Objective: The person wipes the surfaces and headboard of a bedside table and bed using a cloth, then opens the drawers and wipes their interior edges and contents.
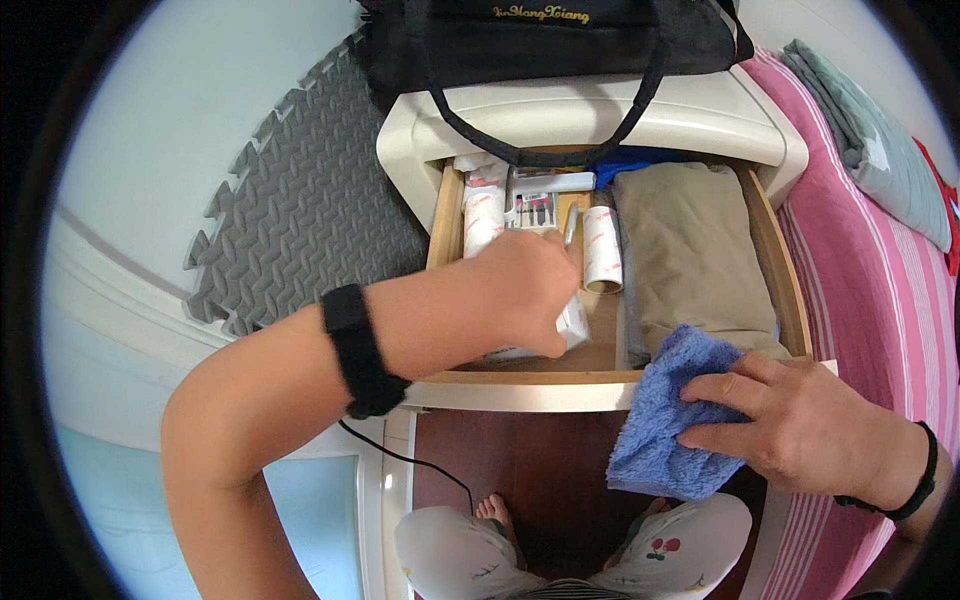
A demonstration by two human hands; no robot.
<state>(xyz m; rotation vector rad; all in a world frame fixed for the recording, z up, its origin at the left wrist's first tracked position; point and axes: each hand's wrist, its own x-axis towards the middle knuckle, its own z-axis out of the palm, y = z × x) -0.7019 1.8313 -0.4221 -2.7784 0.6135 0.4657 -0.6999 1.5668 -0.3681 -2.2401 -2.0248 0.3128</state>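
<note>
My left hand [525, 285] reaches into the open drawer [520, 392], its fingers curled closed and mostly hidden beneath the hand. Just above its knuckles a slim, shiny grey piece [571, 224] sticks up; I cannot tell whether it is in the grip. Below the hand, a white packet [573, 322] shows. A blue fluffy cloth [665, 430] hangs over the drawer's front right edge, pinched by my right hand [790, 420]. Beside my left hand lie a white patterned roll [602, 250], a similar roll [484, 220] and a small clear-fronted case [535, 210].
Folded khaki fabric [690, 230] fills the drawer's right side. On the cream cabinet top [480, 115] sits a black bag [560, 45], its strap drooping over the front. A pink striped bed [850, 290] stands at right, a grey foam mat [310, 200] at left. A black cable [420, 463] hangs below.
</note>
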